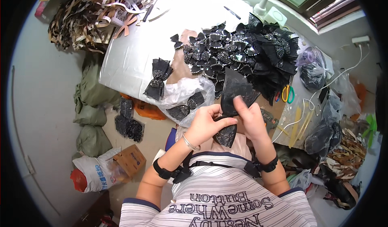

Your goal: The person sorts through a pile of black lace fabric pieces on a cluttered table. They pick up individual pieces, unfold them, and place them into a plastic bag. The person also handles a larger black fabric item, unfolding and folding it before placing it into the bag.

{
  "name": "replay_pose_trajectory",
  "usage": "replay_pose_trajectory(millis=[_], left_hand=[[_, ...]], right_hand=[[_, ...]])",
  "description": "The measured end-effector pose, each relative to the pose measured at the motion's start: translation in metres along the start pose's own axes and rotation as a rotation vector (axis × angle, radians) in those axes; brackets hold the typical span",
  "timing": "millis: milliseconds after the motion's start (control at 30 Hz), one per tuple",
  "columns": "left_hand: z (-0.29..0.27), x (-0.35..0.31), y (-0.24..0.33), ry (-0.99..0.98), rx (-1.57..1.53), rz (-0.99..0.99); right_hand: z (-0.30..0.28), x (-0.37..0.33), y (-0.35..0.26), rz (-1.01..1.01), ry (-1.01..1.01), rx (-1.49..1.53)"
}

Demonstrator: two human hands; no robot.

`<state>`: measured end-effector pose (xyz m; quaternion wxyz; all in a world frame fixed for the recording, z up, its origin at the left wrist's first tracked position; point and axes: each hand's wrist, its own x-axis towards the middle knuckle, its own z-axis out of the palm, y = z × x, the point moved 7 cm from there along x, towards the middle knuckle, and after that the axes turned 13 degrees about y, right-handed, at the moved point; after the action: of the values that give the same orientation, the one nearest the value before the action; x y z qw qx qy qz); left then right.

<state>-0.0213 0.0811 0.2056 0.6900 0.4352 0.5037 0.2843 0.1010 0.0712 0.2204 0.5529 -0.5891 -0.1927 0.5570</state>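
Close in front of my body I hold a black lace-and-mesh fabric bow (235,93) between both hands. My left hand (208,124) is closed on its near, lower part, with the thumb lying across the pinched middle. My right hand (251,118) grips the bow's right side, its thumb pointing up against the mesh. Just beyond my left hand, another black bow (186,106) lies on a clear plastic bag (169,98). Farther left rests a black bow with a sparkling centre (158,79).
A heap of black pieces with shiny stones (224,49) covers the table's middle. Scissors (287,93) with yellow and green handles lie right of it. Ribbon strips (93,16) pile up at far left. A white cable (307,101) crosses the right side; a cardboard box (130,162) stands below left.
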Motion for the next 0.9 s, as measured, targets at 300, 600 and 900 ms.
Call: replay_pose_trajectory(millis=[300, 600, 900], left_hand=[[-0.005, 0.022, 0.015, -0.059, 0.045, -0.029], [-0.016, 0.029, 0.024, -0.137, -0.177, -0.174], [-0.038, 0.035, 0.024, -0.035, -0.209, -0.248]], right_hand=[[-0.008, 0.029, -0.008, 0.18, -0.133, 0.052], [0.001, 0.048, -0.006, 0.161, -0.13, -0.078], [0.006, 0.056, -0.012, 0.101, -0.035, -0.046]])
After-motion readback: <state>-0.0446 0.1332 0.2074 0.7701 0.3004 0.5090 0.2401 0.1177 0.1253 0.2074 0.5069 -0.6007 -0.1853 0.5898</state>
